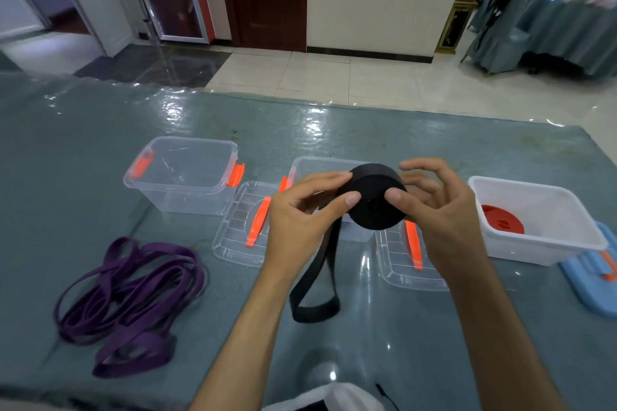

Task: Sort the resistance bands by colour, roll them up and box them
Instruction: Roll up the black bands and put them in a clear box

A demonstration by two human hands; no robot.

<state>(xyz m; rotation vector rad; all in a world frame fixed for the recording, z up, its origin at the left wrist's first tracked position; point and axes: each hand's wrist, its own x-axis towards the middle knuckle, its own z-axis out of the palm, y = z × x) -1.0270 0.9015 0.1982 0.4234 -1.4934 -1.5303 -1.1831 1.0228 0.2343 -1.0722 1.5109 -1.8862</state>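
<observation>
While the black band roll (375,202) is hanging in the air above the table (467,327), we are holding it up between both hands, in front of the middle clear box (320,167). Our left hand (300,217) is pinching the roll's left side, thumb tip pressing on its near face and the index finger curling over its top edge. Our right hand (437,207) is gripping the right side, thumb pressing on the near face beside the left thumb, the other fingers arching loosely behind the roll. Both forearms are reaching up from the near edge of the table, converging toward the roll. The unrolled tail (317,280) of the band is dropping from under the roll and its looped end is resting on the table below.

Left of the roll, an open clear box (187,177) with orange latches is standing, with a clear lid (240,230) lying between it and the roll. Below and right of the roll another clear lid (410,260) is lying flat. Farther right, a white box (541,223) is holding a rolled red band (500,218), and a blue lid (591,280) is lying beyond it. Well left and below the roll, loose purple bands (133,300) are lying in a tangled heap.
</observation>
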